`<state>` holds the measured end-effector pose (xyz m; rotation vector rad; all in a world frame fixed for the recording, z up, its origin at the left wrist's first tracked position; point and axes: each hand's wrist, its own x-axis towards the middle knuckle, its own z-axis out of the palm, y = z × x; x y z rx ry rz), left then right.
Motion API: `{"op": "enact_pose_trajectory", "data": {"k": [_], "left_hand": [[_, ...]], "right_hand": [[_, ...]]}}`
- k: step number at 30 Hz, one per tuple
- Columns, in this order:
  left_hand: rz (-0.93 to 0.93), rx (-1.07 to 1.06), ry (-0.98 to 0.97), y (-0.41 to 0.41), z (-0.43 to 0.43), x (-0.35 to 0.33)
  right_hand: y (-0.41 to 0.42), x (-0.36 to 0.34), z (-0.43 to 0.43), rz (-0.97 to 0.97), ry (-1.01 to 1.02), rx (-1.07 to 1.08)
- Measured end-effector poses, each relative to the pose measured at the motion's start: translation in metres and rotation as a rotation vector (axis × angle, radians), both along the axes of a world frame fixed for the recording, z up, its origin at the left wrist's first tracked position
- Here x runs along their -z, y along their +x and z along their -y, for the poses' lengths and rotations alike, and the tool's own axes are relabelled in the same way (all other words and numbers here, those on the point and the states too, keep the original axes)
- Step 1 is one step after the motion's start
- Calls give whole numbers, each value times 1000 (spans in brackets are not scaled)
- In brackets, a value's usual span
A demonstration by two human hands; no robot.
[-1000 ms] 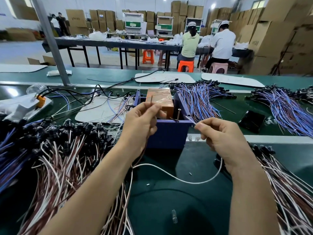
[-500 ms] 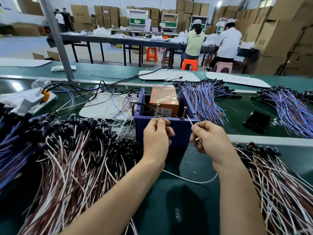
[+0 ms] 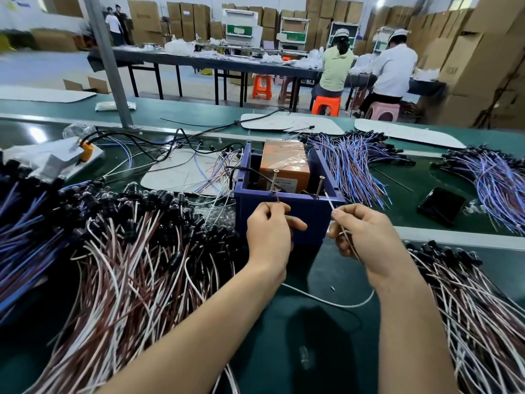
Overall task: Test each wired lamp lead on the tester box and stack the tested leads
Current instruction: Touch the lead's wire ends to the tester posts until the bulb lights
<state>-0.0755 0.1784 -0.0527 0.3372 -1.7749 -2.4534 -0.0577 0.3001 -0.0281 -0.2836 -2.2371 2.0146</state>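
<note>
Brown wire, one end of a lead point(image 3: 352, 306), is pinched between thumb and forefinger of the left hand point(image 3: 270, 234), just in front of the box point(image 3: 309, 214). Its tip points up at the left screw point(image 3: 274, 180) standing on the box's near rim. The right hand point(image 3: 366, 237), also in front of the box, pinches the lead's white end, whose bare tip slants up toward the right screw point(image 3: 321, 186). Whether either tip touches its screw cannot be told. The rest of the lead hangs in a white loop below both wrists, nearer than the box, over the green belt point(image 3: 326, 351).

Inside the blue box sits an orange block point(image 3: 284, 166) wrapped in clear film. Left of the box a big pile point(image 3: 127, 251) of brown-and-white leads with black lamp holders spreads out. A like heap point(image 3: 468, 308) lies to the box's near right. Behind and right of the box lies a purple bundle point(image 3: 355, 166), with a second bundle point(image 3: 497, 180) farther right. Between these two bundles a black phone point(image 3: 440, 204) rests flat. Left and behind the box are a white pad point(image 3: 176, 172) and an orange plug point(image 3: 86, 150). Far beyond the box, two people point(image 3: 366, 66) sit at a long table
</note>
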Motion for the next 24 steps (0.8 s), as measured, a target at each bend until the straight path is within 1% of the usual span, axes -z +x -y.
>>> {"op": "enact_pose_trajectory", "data": {"k": [4,12,17,24], "left_hand": [[10,15,20,0,-1,3],[-16,-36,-43,-2,-1,7],[-17,-38,-12,-4,3,4],[-13,-45,-15,-4,2,4]], "right_hand": [[0,1,-1,7,3,-5],[-1,4,5,18,7,-38],[-5,7,12,-6,0,41],[-7,7,16,-4,8,57]]}}
